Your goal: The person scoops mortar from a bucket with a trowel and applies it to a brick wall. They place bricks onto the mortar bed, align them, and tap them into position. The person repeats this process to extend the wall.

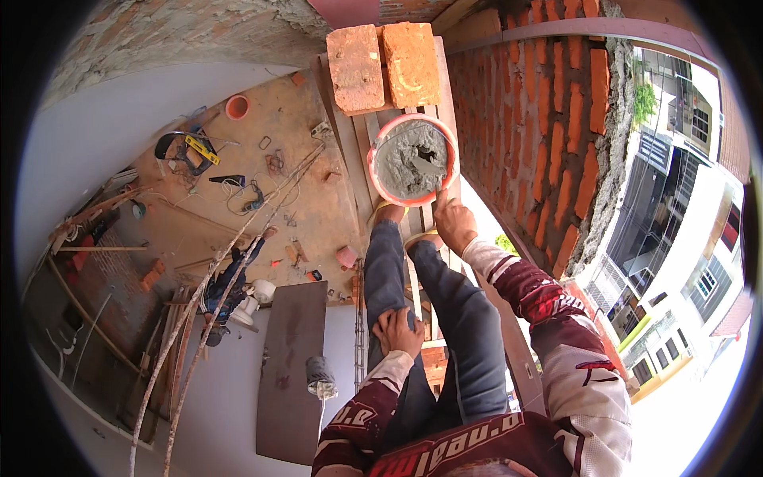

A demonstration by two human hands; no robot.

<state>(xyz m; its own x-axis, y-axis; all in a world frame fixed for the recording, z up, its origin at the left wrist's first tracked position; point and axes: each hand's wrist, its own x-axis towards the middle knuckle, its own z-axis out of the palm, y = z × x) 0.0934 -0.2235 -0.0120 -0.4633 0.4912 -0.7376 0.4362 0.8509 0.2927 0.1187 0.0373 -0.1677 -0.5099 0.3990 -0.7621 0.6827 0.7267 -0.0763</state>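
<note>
My right hand [456, 226] is closed round the handle of a trowel at the near right rim of an orange bucket [372, 163]. The trowel blade [430, 165] rests in the grey mortar [397, 163] that fills much of the bucket. Over my left knee lies my left hand [400, 332], open and holding nothing, its fingers draped on the dark trousers. Just beyond the bucket, two orange bricks [354, 67] stand side by side on the planks [362, 131].
A brick wall [548, 119] with rough mortar on its edge rises close at my right; houses show beyond. Far below on the left lie tools, cables and another orange bucket [237, 107]. A person [226, 286] is down there. Two long thin poles [199, 298] slant up on the left.
</note>
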